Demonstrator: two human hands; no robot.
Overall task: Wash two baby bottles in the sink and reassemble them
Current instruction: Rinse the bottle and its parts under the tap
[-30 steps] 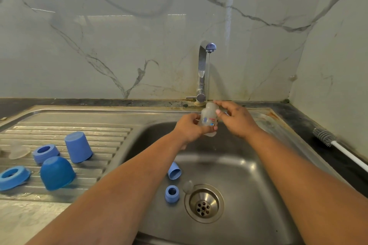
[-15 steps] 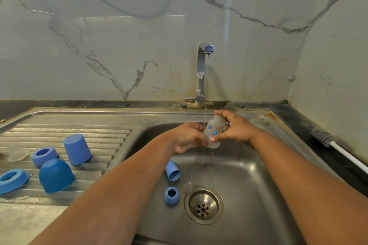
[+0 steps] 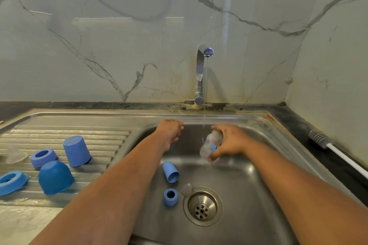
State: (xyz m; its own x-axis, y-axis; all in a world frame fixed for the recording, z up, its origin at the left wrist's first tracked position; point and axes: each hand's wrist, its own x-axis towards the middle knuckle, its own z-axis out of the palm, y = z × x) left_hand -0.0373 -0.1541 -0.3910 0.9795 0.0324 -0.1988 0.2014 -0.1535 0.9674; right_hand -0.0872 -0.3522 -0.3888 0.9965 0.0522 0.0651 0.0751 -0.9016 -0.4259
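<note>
My right hand [image 3: 229, 141] grips a small clear baby bottle [image 3: 211, 144] tilted mouth-down over the sink basin [image 3: 249, 185], just under a thin stream from the tap [image 3: 201, 73]. My left hand [image 3: 171, 131] hovers beside it, fingers loosely curled, holding nothing. A blue cap [image 3: 170, 172] lies on its side in the basin, with a blue collar ring [image 3: 170, 197] and a clear teat [image 3: 186, 189] beside the drain [image 3: 202, 206]. On the drainboard [image 3: 99, 139] stand a blue cup-shaped cap [image 3: 76, 151], a blue dome cap [image 3: 55, 177], two blue rings [image 3: 42, 157] [image 3: 12, 182] and a clear teat [image 3: 15, 156].
A bottle brush [image 3: 322, 141] with a white handle lies on the dark counter at the right. The marble wall rises close behind the tap and at the right side.
My left hand has let go of the bottle and drawn away to the left. My right hand has tipped the bottle downward and lowered it into the basin.
</note>
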